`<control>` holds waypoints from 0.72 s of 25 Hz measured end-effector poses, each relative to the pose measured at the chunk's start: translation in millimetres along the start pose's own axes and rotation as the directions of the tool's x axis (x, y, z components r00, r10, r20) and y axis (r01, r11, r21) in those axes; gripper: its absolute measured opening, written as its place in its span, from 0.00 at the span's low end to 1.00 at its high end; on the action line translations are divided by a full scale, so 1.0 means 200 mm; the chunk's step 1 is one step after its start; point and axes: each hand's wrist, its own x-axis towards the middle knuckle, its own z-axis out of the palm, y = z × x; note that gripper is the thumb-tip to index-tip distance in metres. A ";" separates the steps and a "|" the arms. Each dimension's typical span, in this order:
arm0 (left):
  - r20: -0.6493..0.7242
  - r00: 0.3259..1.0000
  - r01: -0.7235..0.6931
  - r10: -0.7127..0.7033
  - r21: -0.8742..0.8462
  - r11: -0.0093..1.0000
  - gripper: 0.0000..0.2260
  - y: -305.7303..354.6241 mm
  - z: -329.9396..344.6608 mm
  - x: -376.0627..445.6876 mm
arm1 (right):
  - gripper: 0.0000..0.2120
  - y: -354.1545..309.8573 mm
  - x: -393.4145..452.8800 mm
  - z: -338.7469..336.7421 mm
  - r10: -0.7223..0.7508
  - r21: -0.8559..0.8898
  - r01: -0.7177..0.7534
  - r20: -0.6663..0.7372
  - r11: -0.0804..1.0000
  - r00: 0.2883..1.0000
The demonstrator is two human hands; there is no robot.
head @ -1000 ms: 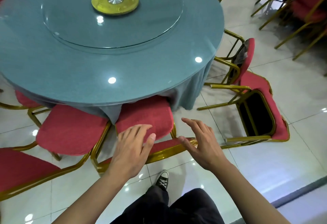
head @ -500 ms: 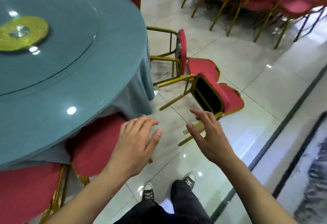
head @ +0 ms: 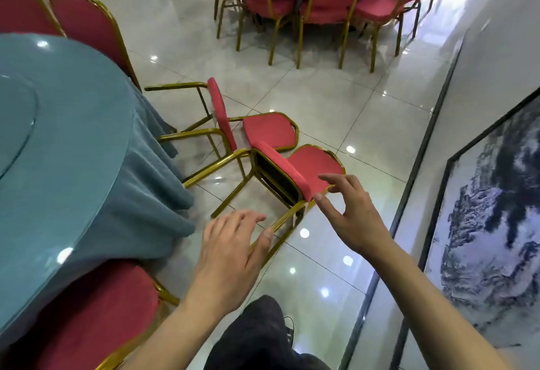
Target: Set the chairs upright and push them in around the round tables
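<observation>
Two red chairs with gold frames lie tipped on their backs on the tiled floor beside the round table [head: 73, 147] with its teal cloth. The nearer fallen chair [head: 285, 171] points its legs toward the table, and the farther fallen chair [head: 225, 115] lies just behind it. My left hand [head: 230, 250] hovers open over a gold leg of the nearer chair, thumb close to the leg. My right hand [head: 347, 212] is open, fingers spread, just at the near corner of that chair's seat cushion. Neither hand grips anything.
An upright red chair [head: 96, 317] is tucked under the table at lower left, and two more [head: 84, 27] stand at the far rim. Another table ringed with chairs [head: 318, 4] stands ahead. A wall with a framed ink painting [head: 496, 223] runs along the right.
The view has swung right from the table toward the fallen chairs. Both hands have moved forward and now reach the nearer fallen chair's leg and seat corner.
</observation>
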 end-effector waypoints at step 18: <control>-0.007 1.000 0.010 -0.012 -0.172 0.985 0.25 0.63 0.25 1.66 | 0.17 0.75 1.33 -0.69 0.037 -0.004 -0.037 0.029 0.999 0.999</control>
